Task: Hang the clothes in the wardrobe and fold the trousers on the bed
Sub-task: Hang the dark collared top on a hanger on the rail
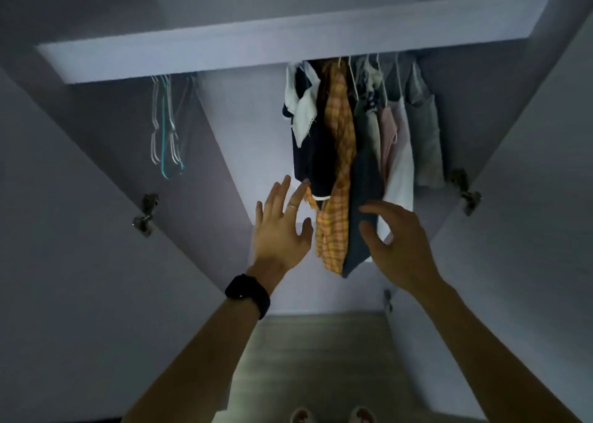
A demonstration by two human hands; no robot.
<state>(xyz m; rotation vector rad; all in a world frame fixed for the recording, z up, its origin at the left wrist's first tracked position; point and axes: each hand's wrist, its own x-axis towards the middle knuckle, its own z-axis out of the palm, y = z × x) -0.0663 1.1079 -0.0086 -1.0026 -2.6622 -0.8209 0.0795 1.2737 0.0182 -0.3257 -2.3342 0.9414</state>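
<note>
a row of clothes hangs from the rail at the right side of the open white wardrobe (pixel 256 44): a navy garment with a white collar (pixel 308 140), a long orange-and-white checked garment (pixel 337 153), a dark slate-blue garment (pixel 365 178), then pale pink and white pieces (pixel 396 140) and a grey one (pixel 423 134). the left hand (pixel 279 230) is raised with fingers spread wide, holding nothing, its fingertips just beside the checked hem. the right hand (pixel 401 239) has loosely curved fingers in front of the slate-blue garment, gripping nothing. a black wristwatch (pixel 247 294) sits on the left wrist. bare wire hangers (pixel 167 127) hang at the left.
</note>
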